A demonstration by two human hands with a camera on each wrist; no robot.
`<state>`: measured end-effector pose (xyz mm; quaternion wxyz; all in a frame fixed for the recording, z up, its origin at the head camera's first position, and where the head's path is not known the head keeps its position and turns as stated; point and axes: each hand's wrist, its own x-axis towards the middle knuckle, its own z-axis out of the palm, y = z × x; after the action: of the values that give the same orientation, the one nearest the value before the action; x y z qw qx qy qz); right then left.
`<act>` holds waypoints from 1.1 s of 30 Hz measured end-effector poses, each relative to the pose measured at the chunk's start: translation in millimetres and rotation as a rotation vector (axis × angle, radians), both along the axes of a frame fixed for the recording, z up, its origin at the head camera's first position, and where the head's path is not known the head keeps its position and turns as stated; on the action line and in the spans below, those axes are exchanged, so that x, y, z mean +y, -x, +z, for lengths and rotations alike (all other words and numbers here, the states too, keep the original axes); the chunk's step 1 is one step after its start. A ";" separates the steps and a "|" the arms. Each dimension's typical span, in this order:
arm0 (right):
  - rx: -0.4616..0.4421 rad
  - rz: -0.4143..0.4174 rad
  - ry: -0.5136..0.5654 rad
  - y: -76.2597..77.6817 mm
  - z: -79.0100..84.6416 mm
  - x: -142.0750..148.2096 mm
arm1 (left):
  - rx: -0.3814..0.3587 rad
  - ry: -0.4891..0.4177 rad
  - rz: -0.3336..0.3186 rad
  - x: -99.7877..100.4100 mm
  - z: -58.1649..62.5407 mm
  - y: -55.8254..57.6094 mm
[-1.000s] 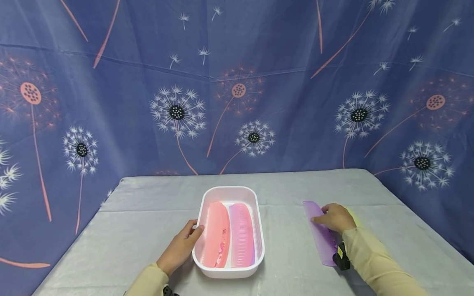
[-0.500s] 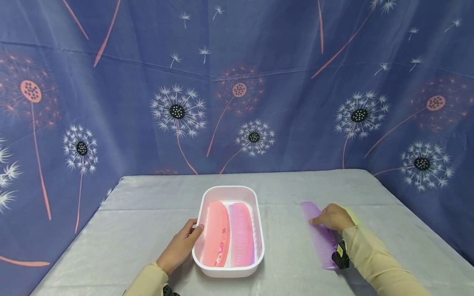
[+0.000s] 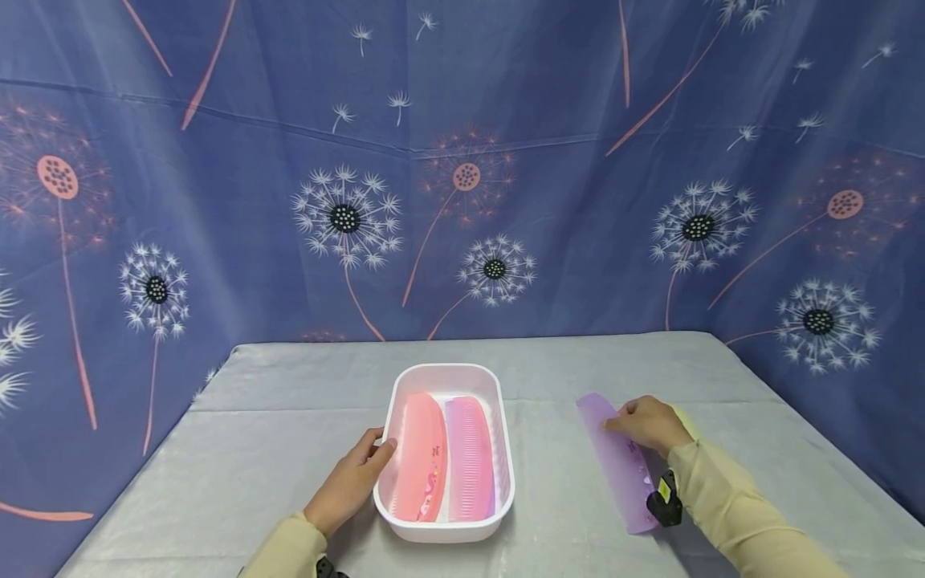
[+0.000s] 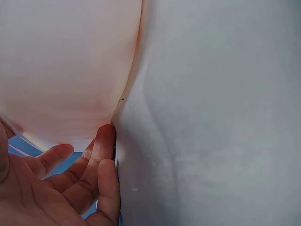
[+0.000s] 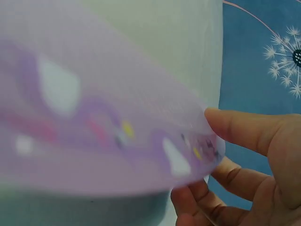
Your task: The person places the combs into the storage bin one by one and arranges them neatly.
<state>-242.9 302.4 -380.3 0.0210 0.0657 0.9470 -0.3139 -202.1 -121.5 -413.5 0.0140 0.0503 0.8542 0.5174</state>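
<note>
My right hand [image 3: 650, 424] pinches a translucent purple comb [image 3: 616, 461] on the right side of the table, thumb on one face and fingers under it. White and coloured printed figures run along the comb's spine [image 5: 103, 127] in the right wrist view. On the left, my left hand [image 3: 350, 486] holds the side of a white plastic tray [image 3: 444, 531], its thumb over the rim. The left wrist view shows fingers [image 4: 104, 141] against the tray's outer wall [image 4: 66, 70]. Inside lie a coral comb [image 3: 419, 457] and a pink comb [image 3: 473, 461] with purple showing beneath its edge.
Part of a yellow-green item [image 3: 685, 419] shows behind the right hand, mostly hidden. A silver-grey cloth [image 3: 303, 433] covers the table. Behind it hangs a blue curtain [image 3: 564, 241] with dandelion prints.
The purple comb's far end has shifted left and its near end has dropped toward me, tilting in the right hand. The left hand and tray have hardly moved.
</note>
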 end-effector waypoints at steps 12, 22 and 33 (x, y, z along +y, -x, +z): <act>0.021 0.044 0.095 -0.5 10.9 3.5 | 0.000 -0.004 0.000 0.5 -1.5 1.2; -0.015 0.093 0.252 -6.5 37.6 -14.7 | -0.001 0.002 0.002 -0.2 -0.9 0.7; 0.006 0.128 0.322 -7.3 57.3 -54.1 | 0.012 0.014 0.001 -1.7 -1.8 2.2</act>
<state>-235.6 248.3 -323.1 0.0483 0.0000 0.8868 -0.4596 -204.3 -123.2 -415.4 0.0090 0.0530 0.8578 0.5112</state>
